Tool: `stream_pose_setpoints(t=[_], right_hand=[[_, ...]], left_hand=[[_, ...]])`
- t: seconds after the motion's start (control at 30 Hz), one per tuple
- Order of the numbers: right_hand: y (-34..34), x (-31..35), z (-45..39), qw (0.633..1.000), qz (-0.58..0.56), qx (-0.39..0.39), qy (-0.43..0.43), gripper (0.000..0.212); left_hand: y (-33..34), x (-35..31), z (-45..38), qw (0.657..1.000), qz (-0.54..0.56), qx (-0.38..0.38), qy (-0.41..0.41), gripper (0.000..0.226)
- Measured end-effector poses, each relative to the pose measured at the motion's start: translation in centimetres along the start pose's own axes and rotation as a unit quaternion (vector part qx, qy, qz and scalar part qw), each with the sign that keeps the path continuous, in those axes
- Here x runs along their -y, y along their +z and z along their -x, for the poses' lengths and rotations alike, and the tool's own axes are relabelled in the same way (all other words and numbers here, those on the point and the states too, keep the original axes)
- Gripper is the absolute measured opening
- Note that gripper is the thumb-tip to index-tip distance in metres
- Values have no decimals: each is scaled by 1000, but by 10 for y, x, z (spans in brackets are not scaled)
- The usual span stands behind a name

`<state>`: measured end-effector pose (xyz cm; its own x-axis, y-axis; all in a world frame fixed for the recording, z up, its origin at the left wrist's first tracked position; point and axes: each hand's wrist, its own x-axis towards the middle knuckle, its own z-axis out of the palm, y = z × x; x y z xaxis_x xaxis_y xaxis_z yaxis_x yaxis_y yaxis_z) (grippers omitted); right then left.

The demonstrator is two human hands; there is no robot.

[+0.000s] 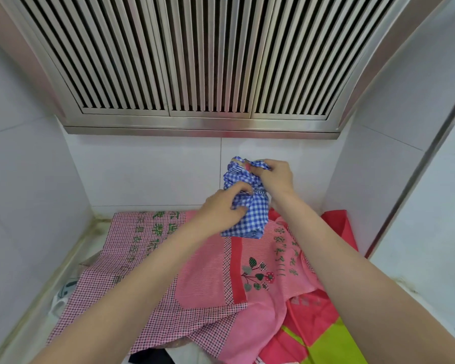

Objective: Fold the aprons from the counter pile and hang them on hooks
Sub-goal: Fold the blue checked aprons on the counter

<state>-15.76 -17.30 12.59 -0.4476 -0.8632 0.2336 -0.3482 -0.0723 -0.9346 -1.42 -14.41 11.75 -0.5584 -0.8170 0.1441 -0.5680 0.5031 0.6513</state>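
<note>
A blue-and-white checked apron (250, 216) is bunched up and held in the air above the counter pile, near the back wall. My left hand (221, 206) grips its middle from the left, fingers curled into the cloth. Higher up, my right hand (273, 177) pinches its gathered top edge. Below them lies the pile: a pink apron (208, 279) with a red band, green lettering and a flower print, spread flat over a red-dotted checked apron (111, 292). No hooks are in view.
A steel range hood (195, 74) with slatted vents hangs overhead. White tiled walls (24, 179) close in the left, back and right. More cloth, red (339, 224) and lime green (331, 345), lies at the right of the pile.
</note>
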Motion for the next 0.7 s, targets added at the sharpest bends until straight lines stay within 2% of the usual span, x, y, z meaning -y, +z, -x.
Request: stream_pose_setpoints(t=[0.03, 0.1, 0.13, 0.17, 0.27, 0.33, 0.47, 0.53, 0.57, 0.63, 0.7], right_hand=[[-1, 1, -1, 999, -36, 31, 11, 12], [-7, 9, 0, 992, -74, 101, 7, 3], [-11, 13, 1, 989, -73, 131, -3, 9], [-13, 17, 2, 985, -70, 158, -9, 14], [-18, 25, 3, 975, -40, 212, -44, 14], [-19, 33, 1, 969, -9, 239, -58, 14], [-33, 53, -5, 955, 61, 277, -83, 14], [-40, 57, -9, 945, 112, 287, -107, 19], [-42, 56, -9, 937, 136, 298, -119, 21], [-39, 54, -5, 930, 136, 320, -119, 18], [-32, 55, 3, 931, 112, 324, -122, 17]], left_hand=[[-7, 0, 2, 993, 113, 32, -29, 30], [-24, 3, 8, 936, 336, 84, -68, 31], [-31, 7, 9, 908, 403, 86, -75, 30], [-36, 9, 10, 896, 432, 68, -75, 28], [-36, 6, 10, 926, 371, -34, -66, 26], [-33, -1, 12, 920, 377, -87, -63, 24], [-39, -6, 20, 900, 415, -95, -94, 17], [-45, -1, 18, 914, 371, -140, -91, 21], [-46, 1, 16, 923, 340, -155, -89, 31], [-45, 2, 10, 939, 317, -97, -91, 57], [-37, -1, 4, 947, 305, -21, -102, 63]])
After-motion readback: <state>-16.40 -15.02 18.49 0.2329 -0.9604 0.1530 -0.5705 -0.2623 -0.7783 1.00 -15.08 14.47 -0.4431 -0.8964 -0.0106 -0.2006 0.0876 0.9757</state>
